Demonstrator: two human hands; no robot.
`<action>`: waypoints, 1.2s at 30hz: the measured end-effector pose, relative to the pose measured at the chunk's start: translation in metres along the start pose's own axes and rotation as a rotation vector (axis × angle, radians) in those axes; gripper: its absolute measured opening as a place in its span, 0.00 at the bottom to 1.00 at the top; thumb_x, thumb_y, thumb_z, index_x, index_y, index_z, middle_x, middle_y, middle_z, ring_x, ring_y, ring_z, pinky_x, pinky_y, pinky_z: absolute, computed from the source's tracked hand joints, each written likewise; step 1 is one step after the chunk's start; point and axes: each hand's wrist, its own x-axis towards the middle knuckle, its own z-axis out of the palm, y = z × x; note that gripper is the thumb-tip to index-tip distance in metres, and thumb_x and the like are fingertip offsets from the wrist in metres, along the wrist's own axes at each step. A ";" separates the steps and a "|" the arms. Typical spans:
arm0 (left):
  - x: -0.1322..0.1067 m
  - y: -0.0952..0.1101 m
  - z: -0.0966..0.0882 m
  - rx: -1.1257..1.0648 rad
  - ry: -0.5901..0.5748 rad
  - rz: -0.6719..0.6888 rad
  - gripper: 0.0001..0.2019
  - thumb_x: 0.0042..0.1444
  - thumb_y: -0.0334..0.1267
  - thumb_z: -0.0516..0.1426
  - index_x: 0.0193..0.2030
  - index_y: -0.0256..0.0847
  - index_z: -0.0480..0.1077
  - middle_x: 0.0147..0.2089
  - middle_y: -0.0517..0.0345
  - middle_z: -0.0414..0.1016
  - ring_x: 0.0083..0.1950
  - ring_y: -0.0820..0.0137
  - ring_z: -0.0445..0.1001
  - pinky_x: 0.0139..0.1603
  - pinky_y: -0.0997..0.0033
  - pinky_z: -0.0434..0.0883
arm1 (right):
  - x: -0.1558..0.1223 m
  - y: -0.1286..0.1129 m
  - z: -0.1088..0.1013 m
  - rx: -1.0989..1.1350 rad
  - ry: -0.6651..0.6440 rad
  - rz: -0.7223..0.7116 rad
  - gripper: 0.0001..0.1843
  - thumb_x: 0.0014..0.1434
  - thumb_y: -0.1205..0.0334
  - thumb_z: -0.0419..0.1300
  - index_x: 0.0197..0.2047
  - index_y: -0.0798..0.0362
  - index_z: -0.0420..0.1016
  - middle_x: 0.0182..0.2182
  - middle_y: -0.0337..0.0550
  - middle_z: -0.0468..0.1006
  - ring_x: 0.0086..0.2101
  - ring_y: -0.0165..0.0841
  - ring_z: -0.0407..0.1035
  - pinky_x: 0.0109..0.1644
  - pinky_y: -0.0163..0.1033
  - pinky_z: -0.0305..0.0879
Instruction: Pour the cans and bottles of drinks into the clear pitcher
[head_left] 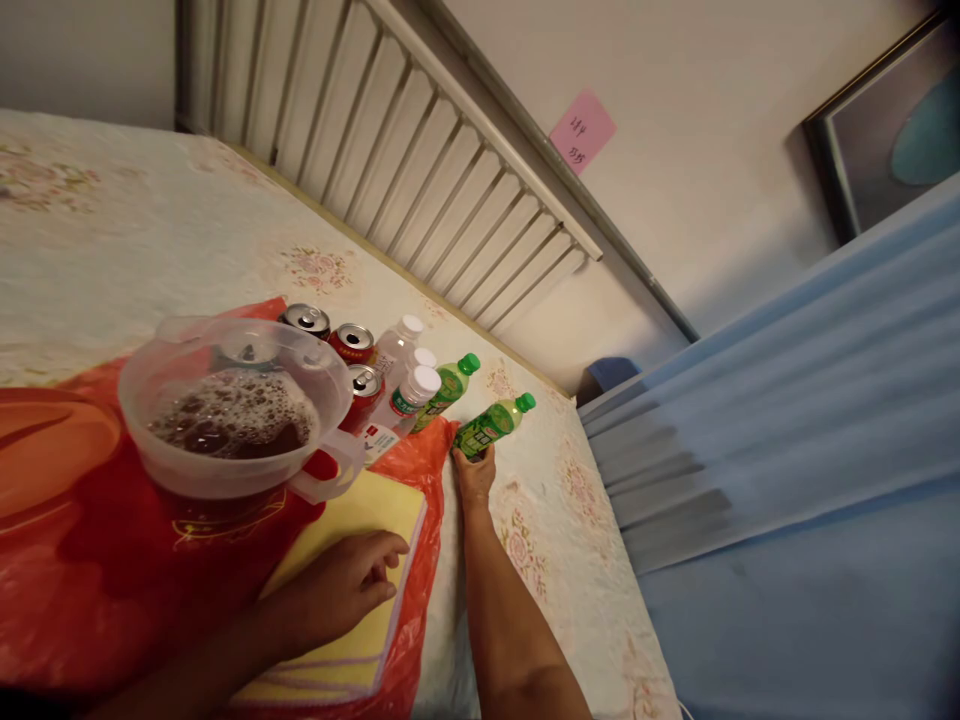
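My right hand [474, 474] is wrapped round the lower end of a green drink bottle [489, 427] with a green cap, at the far side of the flowered cloth. Above a folded yellow cloth [390, 500] hovers my left hand [352, 582], fingers loosely curled, thumb apart, nothing in it; whether it touches the cloth I cannot tell. To its upper left stands a translucent plastic pitcher [341, 462] holding dark, foamy liquid [247, 415]. A second green bottle [450, 388], several clear bottles with white caps [409, 395] and several opened cans [352, 342] stand behind the pitcher.
A red plastic sheet [420, 640] lies under the pitcher and yellow cloth. At the left sits an orange lid or dish [52, 450]. Beyond the flowered cloth [187, 220] are a white radiator [390, 150] and, to the right, a blue curtain [750, 420].
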 end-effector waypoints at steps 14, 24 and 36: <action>0.003 -0.003 0.002 -0.013 0.003 -0.009 0.16 0.53 0.33 0.53 0.49 0.41 0.71 0.44 0.54 0.77 0.41 0.66 0.76 0.45 0.67 0.72 | 0.000 -0.004 0.000 -0.029 0.010 0.006 0.26 0.42 0.53 0.68 0.44 0.54 0.71 0.39 0.47 0.80 0.38 0.39 0.73 0.42 0.40 0.69; 0.003 -0.006 0.002 -0.013 -0.010 -0.016 0.18 0.53 0.32 0.53 0.51 0.41 0.71 0.46 0.53 0.78 0.43 0.65 0.76 0.47 0.66 0.72 | 0.002 -0.001 0.000 -0.014 -0.005 0.025 0.28 0.42 0.53 0.68 0.47 0.52 0.70 0.39 0.45 0.80 0.38 0.39 0.74 0.43 0.39 0.69; 0.003 -0.009 0.003 -0.022 -0.018 -0.007 0.18 0.54 0.32 0.53 0.52 0.41 0.71 0.47 0.54 0.77 0.43 0.66 0.76 0.47 0.66 0.72 | 0.003 0.004 0.002 -0.012 0.005 0.024 0.30 0.42 0.53 0.68 0.49 0.52 0.70 0.39 0.44 0.81 0.39 0.39 0.74 0.44 0.39 0.69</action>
